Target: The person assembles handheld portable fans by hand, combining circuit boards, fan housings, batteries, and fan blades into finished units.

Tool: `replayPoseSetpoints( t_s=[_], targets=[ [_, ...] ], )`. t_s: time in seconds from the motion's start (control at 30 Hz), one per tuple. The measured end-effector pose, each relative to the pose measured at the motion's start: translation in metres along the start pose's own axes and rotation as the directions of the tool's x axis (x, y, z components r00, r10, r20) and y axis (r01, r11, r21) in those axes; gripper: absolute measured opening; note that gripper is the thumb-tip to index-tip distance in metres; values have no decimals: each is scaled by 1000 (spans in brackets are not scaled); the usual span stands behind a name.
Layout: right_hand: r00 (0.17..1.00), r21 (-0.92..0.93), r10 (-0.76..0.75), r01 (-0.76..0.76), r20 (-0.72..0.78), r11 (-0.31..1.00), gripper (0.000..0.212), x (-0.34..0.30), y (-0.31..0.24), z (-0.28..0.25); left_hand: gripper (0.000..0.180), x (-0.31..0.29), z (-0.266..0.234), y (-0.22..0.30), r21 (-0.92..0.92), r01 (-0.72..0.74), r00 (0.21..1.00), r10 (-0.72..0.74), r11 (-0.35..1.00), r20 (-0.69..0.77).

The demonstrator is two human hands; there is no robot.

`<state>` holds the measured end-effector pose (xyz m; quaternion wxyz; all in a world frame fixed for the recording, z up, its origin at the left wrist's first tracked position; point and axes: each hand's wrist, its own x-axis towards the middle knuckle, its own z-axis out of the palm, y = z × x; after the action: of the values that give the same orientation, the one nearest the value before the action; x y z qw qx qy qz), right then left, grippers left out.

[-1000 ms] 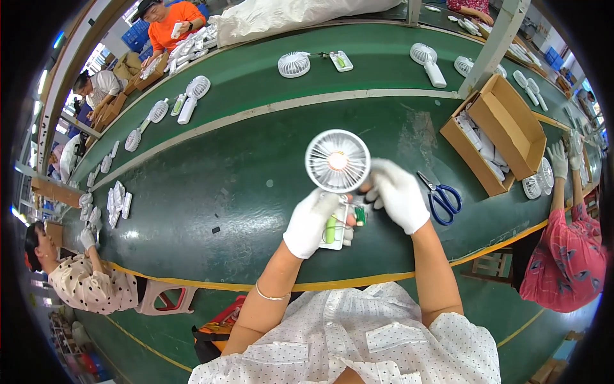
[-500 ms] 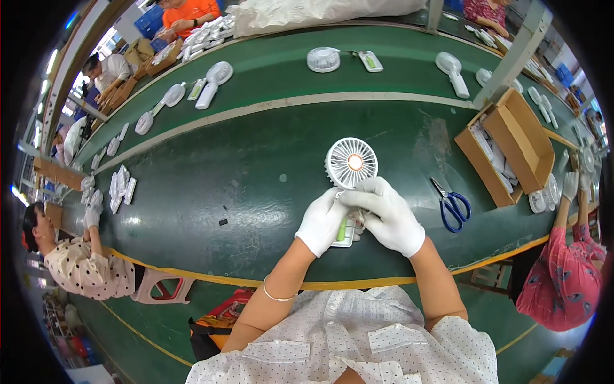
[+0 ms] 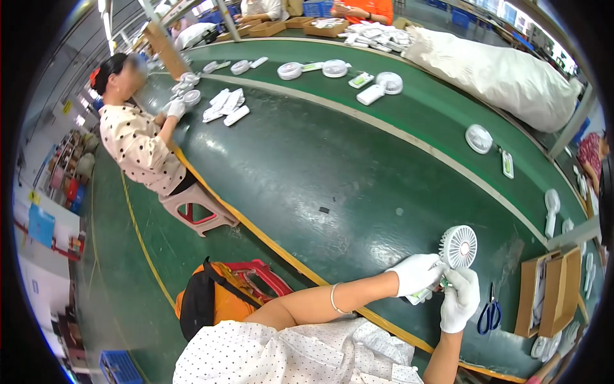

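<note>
A white handheld fan with a round, slotted head lies on the green workbench, at the lower right of the view. My gloved left hand is closed at the left of the fan's neck. My gloved right hand pinches at the neck from the right, with fingers bent. Below the hands shows part of the white handle with a green piece in it; the hands hide the rest. Dark-blue-handled scissors lie to the right of my right hand.
An open cardboard box stands at the right. More fans and handles lie on the green belt beyond the pale divider. A co-worker sits at the left, near a pile of white parts. A big white sack lies at the back.
The view has swung to the left, so the fan and my hands appear lower and farther right. Both hands remain at the fan's neck.
</note>
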<state>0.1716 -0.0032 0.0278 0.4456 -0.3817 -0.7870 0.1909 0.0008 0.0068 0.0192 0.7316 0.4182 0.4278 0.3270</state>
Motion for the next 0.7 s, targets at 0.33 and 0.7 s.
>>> replayPoseSetpoints(
  t_s=[0.33, 0.7],
  targets=[
    [998, -78, 2, -7, -56, 997, 41, 1, 8, 6, 23, -1, 3, 3, 3, -46, 996, 46, 999, -74],
    [993, -96, -68, 59, -92, 994, 28, 4, 6, 5, 22, 14, -6, -23, -70, -85, 996, 86, 994, 17]
  ],
)
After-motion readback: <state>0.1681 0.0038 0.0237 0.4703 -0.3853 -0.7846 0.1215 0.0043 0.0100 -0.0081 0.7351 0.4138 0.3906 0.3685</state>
